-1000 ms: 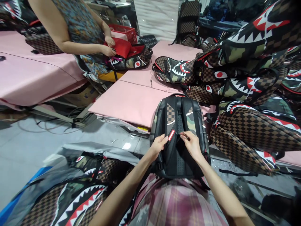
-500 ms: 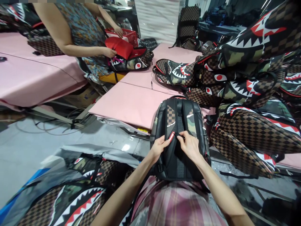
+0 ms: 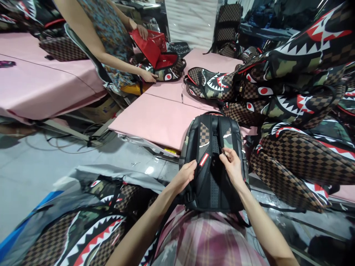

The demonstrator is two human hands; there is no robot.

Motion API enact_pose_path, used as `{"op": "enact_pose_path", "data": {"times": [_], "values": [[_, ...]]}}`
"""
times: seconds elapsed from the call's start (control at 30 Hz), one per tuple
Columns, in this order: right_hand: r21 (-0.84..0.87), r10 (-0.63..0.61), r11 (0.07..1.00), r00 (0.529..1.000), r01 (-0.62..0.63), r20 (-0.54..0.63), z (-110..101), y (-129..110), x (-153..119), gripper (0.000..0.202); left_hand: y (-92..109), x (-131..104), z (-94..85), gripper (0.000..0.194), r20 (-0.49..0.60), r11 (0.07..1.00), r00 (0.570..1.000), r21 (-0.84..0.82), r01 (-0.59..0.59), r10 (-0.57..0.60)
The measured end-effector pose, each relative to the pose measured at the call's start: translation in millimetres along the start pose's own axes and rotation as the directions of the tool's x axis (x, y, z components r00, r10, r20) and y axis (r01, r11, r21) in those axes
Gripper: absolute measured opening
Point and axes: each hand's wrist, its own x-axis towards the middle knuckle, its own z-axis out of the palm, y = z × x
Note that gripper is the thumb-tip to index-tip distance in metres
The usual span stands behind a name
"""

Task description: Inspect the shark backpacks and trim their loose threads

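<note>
A black backpack [image 3: 215, 177] with checkered and camouflage panels stands against my lap, its strap side towards me. My left hand [image 3: 187, 175] is closed around the edge of its left shoulder strap [image 3: 204, 138], beside a red and white label [image 3: 204, 159]. Over the right strap [image 3: 227, 138], my right hand [image 3: 231, 162] is closed in a pinch. A small dark thing shows at its fingertips, too small to make out.
Shark-print backpacks [image 3: 294, 103] are piled on the right of the pink table [image 3: 149, 122]. More bags [image 3: 83, 229] lie at lower left. Across the table a co-worker's hand [image 3: 148, 76] touches an open backpack [image 3: 173, 70] with red lining. A red basket [image 3: 158, 38] stands behind.
My right hand has moved off the left strap's label to the right strap. My left hand has slid slightly down from the label. The co-worker has lifted the red lining flap.
</note>
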Motion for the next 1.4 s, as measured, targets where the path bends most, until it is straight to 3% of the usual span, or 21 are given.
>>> {"op": "enact_pose_path", "data": {"times": [0.13,0.27,0.43,0.53,0.63,0.73,0.83,0.9,1.0,1.1,1.23,1.4], "values": [[-0.289,-0.056,0.954,0.994,0.082,0.094,2,-10,-23,0.033,2,-19,0.8,0.036,0.069,0.995,0.998,0.099,-0.007,0.000],[-0.562,-0.269,0.738,0.927,0.374,0.263,6,-18,-41,0.033,1,-25,5.7,0.035,0.039,0.991,0.996,0.097,-0.089,0.086],[-0.569,-0.436,0.590,0.819,0.573,0.374,4,-16,-47,0.022,1,-22,7.3,0.032,0.069,0.986,0.990,0.105,-0.131,0.124],[-0.557,-0.443,0.570,0.797,0.604,0.411,7,-16,-50,0.020,0,-21,7.5,0.032,0.075,0.984,0.988,0.109,-0.142,0.135],[-0.487,-0.377,0.710,0.858,0.509,0.347,10,-15,-48,0.019,4,-24,8.0,0.034,0.104,0.982,0.988,0.136,-0.128,0.115],[-0.294,-0.232,0.925,0.971,0.241,0.067,-5,-7,-35,0.022,8,-33,4.2,0.035,0.142,0.975,0.989,0.210,-0.071,0.041],[-0.219,-0.067,0.975,0.979,0.023,-0.195,-43,11,-18,0.041,-2,-46,-10.3,0.029,0.129,0.948,0.990,0.317,0.005,-0.048],[-0.317,0.013,0.944,0.969,-0.093,-0.248,-71,26,-13,0.048,-15,-53,-25.7,0.026,0.111,0.922,0.989,0.385,0.045,-0.095],[-0.425,0.173,0.884,0.981,-0.193,-0.086,-95,49,-19,0.046,-33,-58,-49.0,0.031,0.064,0.828,0.993,0.559,0.047,-0.100],[-0.364,0.296,0.903,0.944,-0.227,0.144,-94,65,-32,0.043,-38,-55,-60.8,0.032,-0.034,0.624,0.999,0.779,0.051,-0.040],[-0.153,0.377,0.922,0.916,-0.356,0.137,-91,75,-37,0.045,-30,-47,-58.3,0.029,-0.068,0.416,0.996,0.905,0.089,-0.065],[-0.041,0.420,0.908,0.900,-0.418,0.116,-99,74,-34,0.037,-22,-40,-50.4,0.033,-0.112,0.330,0.990,0.934,0.135,-0.088]]}}
